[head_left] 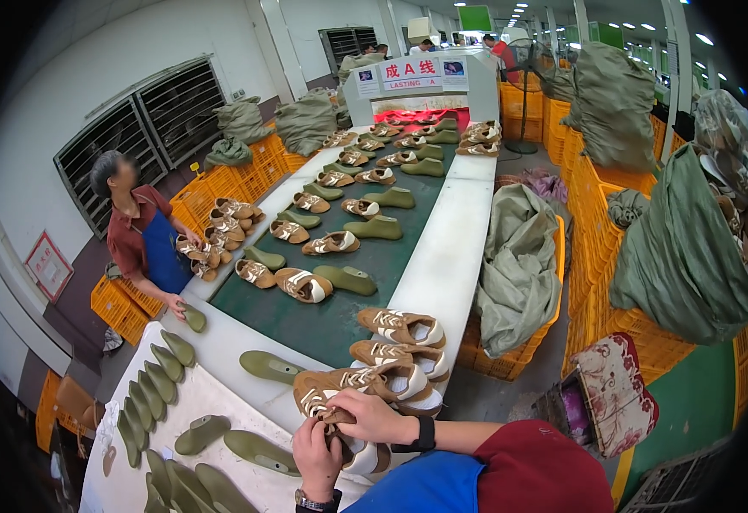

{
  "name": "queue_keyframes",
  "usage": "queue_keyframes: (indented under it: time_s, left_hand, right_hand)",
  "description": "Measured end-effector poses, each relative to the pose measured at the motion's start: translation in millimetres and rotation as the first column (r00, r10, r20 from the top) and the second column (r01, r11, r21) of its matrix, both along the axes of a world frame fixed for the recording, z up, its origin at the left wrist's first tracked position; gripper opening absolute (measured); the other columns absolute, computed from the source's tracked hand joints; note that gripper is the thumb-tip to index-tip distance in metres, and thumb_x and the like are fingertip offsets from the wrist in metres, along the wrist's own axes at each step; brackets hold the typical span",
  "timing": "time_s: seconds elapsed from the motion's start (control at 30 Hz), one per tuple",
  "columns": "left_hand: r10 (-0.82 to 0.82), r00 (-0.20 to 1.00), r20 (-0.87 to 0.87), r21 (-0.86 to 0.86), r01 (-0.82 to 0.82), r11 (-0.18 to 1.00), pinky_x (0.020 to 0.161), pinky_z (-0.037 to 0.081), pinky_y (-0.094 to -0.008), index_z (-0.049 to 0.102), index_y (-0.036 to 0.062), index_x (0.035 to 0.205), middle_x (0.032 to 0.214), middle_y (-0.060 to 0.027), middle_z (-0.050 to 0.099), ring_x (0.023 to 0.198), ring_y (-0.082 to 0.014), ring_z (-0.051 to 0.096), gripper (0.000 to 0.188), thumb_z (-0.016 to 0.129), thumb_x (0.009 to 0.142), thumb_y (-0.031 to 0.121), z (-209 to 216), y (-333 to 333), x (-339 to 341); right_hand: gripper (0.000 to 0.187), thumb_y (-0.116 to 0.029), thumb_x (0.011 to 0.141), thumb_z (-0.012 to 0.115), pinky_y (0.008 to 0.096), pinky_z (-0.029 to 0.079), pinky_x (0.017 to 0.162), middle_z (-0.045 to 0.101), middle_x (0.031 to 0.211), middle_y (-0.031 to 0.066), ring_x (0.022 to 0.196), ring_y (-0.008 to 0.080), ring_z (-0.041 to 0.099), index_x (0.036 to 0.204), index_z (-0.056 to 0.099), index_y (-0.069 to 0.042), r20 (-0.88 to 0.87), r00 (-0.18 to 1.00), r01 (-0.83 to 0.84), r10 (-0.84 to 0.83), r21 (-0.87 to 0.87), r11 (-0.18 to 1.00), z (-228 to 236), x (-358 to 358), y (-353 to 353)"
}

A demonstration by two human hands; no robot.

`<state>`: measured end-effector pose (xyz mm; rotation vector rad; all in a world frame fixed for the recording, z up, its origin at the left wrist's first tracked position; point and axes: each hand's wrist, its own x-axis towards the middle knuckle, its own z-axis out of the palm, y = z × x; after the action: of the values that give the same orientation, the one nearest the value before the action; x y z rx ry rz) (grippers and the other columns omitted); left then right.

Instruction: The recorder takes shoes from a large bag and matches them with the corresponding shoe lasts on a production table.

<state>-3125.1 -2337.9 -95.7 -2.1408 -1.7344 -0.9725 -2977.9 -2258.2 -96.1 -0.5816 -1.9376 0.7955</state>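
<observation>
Both my hands are closed on a brown shoe [312,392] with white laces, at the near end of the line. My left hand [316,457] grips it from the near left side. From the right, my right hand [376,417] pinches the opening near the tongue. Just beyond and to the right, several brown-and-white shoes [400,327] are piled on the white ledge. A green shoe last [269,367] lies to the left of the held shoe, and another last [259,451] rests on the white-covered table near my left hand.
Paired shoes and lasts sit along the green conveyor belt [306,321]. At the left, a co-worker [152,227] touches a last beside stacked shoes. More lasts [147,393] line the near-left table [229,393]. Orange crates [592,282] and a floral-covered seat [618,393] stand right.
</observation>
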Motion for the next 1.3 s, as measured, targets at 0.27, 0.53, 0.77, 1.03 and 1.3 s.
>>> queue_keyframes:
  time_s: [0.27, 0.53, 0.77, 1.03, 1.3]
  left_hand:
    - [0.016, 0.955, 0.295, -0.078, 0.007, 0.997, 0.083, 0.041, -0.0395, 0.058, 0.002, 0.09, 0.1, -0.0136, 0.055, 0.094, -0.0321, 0.05, 0.024, 0.068, 0.068, 0.006, 6.1, -3.1, 9.6]
    - [0.04, 0.941, 0.337, -0.118, 0.0, 0.993, 0.081, 0.04, -0.0403, 0.058, 0.0009, 0.084, 0.097, -0.0137, 0.055, 0.092, -0.032, 0.05, 0.016, 0.067, 0.071, 0.007, -0.2, -3.3, 8.9]
    - [0.103, 0.975, 0.197, -0.034, -0.098, 0.995, 0.078, 0.041, -0.04, 0.061, -0.0002, 0.086, 0.093, -0.0133, 0.057, 0.089, -0.0313, 0.051, 0.016, 0.064, 0.072, 0.007, 4.6, -3.9, 15.6]
    - [0.105, 0.951, 0.29, -0.003, -0.109, 0.994, 0.076, 0.04, -0.0398, 0.056, -0.0009, 0.078, 0.088, -0.0141, 0.056, 0.085, -0.0315, 0.05, 0.008, 0.057, 0.07, 0.0, 3.7, -1.2, 18.3]
    - [-0.018, 0.95, 0.311, 0.004, 0.017, 1.0, 0.076, 0.039, -0.0393, 0.049, -0.0002, 0.072, 0.086, -0.014, 0.054, 0.084, -0.031, 0.047, 0.005, 0.053, 0.069, -0.001, 5.5, -0.7, 20.1]
  right_hand:
    - [0.027, -0.005, 0.076, 0.061, 0.0312, 0.049, 0.073, 0.057, 0.097, 0.0113, 0.084, 0.0256, 0.06, 0.103, 0.059, 0.001, 0.023, 0.996, -0.079, 0.081, -0.087, 0.993, -3.5, 0.5, -0.7]
    - [0.025, -0.006, 0.078, 0.061, 0.027, 0.045, 0.064, 0.054, 0.092, 0.0074, 0.074, 0.0183, 0.054, 0.102, 0.06, -0.002, -0.022, 0.986, -0.168, 0.166, -0.107, 0.98, -14.7, 0.4, 0.4]
    - [0.024, -0.009, 0.079, 0.062, 0.0248, 0.043, 0.061, 0.054, 0.092, 0.0046, 0.072, 0.013, 0.052, 0.103, 0.06, -0.003, -0.064, 0.979, -0.2, 0.194, -0.104, 0.974, -5.9, 3.0, 0.1]
    - [0.02, -0.016, 0.085, 0.062, 0.0222, 0.044, 0.067, 0.056, 0.092, 0.0036, 0.076, 0.0102, 0.053, 0.101, 0.064, -0.003, -0.14, 0.948, -0.317, 0.286, -0.34, 0.885, -13.7, 4.9, 4.3]
    - [0.017, -0.016, 0.086, 0.059, 0.0273, 0.045, 0.068, 0.059, 0.084, 0.009, 0.076, 0.0183, 0.057, 0.091, 0.064, -0.001, -0.225, 0.954, -0.262, 0.199, -0.294, 0.919, -16.6, 0.9, 4.7]
